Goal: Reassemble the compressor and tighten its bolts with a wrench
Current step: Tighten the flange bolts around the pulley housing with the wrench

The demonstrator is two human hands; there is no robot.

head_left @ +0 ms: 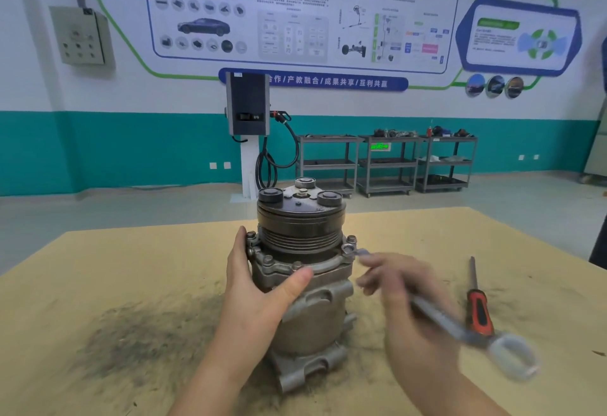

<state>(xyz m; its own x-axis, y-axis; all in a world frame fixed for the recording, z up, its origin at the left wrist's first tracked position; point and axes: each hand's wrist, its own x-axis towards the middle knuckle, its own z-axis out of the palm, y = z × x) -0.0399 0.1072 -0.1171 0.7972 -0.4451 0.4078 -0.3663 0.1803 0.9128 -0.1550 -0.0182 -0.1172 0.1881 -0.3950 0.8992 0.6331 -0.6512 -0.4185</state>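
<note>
The grey metal compressor (305, 310) stands upright on the yellow table (98, 284), its dark pulley on top. My left hand (259, 287) grips its left side, thumb lying across the front flange, fingers behind it. My right hand (404, 297) holds a long silver wrench (450, 320), blurred by motion. The wrench's ring end sits on a bolt (347, 249) at the right of the flange, and its open end points toward me at lower right. More bolt heads show along the flange's front and left.
A screwdriver (478, 304) with a red and black handle lies on the table to the right of the wrench. Dark grit is smeared over the table at left. Behind the table are a charging post (248, 110) and several grey carts (384, 162).
</note>
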